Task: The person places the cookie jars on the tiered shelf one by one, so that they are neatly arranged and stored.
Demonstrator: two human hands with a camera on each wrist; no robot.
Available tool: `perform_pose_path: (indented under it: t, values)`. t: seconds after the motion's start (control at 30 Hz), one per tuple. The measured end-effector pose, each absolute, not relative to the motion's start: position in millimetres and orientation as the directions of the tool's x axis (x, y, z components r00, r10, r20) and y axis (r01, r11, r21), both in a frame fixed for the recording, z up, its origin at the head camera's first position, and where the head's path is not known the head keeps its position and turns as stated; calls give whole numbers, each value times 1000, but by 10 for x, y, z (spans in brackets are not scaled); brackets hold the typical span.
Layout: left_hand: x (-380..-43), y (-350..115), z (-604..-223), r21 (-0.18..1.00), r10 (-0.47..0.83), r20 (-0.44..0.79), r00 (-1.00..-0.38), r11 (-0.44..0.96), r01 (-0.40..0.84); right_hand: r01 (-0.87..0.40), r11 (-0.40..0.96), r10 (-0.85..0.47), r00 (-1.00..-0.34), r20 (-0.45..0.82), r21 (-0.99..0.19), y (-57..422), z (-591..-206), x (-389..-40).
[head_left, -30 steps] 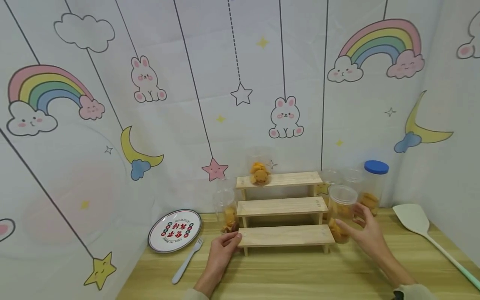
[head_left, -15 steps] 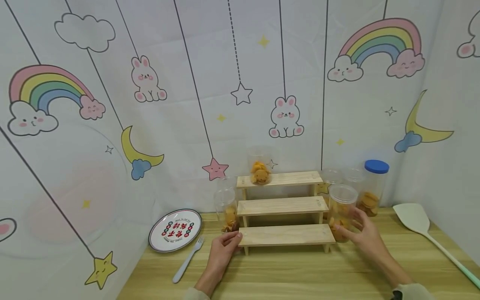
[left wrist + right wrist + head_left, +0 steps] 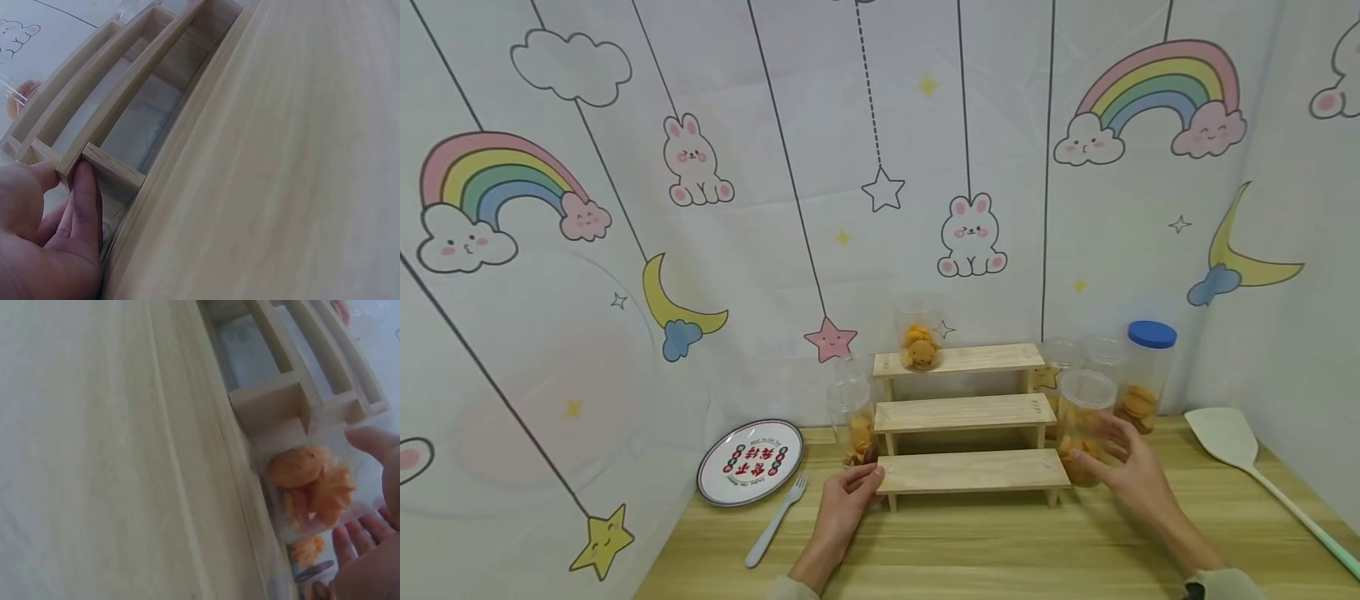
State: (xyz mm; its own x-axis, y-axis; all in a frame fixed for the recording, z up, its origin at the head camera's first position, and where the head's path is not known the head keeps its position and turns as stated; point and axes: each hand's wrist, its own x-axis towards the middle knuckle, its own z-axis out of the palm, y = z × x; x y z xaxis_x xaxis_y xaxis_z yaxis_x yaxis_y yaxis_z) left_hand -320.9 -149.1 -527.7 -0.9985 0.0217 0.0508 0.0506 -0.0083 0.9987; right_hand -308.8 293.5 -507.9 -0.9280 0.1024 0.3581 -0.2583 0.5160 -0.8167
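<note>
A three-step wooden display rack stands on the table. My left hand pinches the left end of its lowest step, thumb above and fingers underneath, as the left wrist view shows. At the rack's right end, a clear plastic jar with orange-brown cookies stands upright. My right hand curves round this jar's right side, thumb in front and fingers at the side. Part of the right hand lies outside the right wrist view. Another jar of cookies sits on the top step.
Clear jars stand left of the rack. A blue-lidded jar and other clear jars stand behind the right hand. A plate and a fork lie at left, a pale spatula at right. A patterned curtain hangs behind.
My right fingers have come slightly down and closer in on the jar, which has barely shifted. The left hand and the rack have stayed in place.
</note>
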Motion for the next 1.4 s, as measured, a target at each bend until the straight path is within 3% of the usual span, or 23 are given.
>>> perform_pose_path:
  t: [0.83, 1.1, 1.4]
  values:
    - [-3215, -1503, -5266, 999, 15, 35, -999, 3, 35, -315, 512, 205, -859, 470, -799, 2854, -4504, -2985]
    - [-3204, -1493, -5267, 999, 15, 35, -999, -5, 35, -287, 536, 198, -871, 449, -794, 2759, -4215, -3029]
    - [-3241, -1497, -5297, 1000, 16, 30, -999, -4, 30, -386, 512, 133, -847, 515, -767, 2553, -3979, -3239]
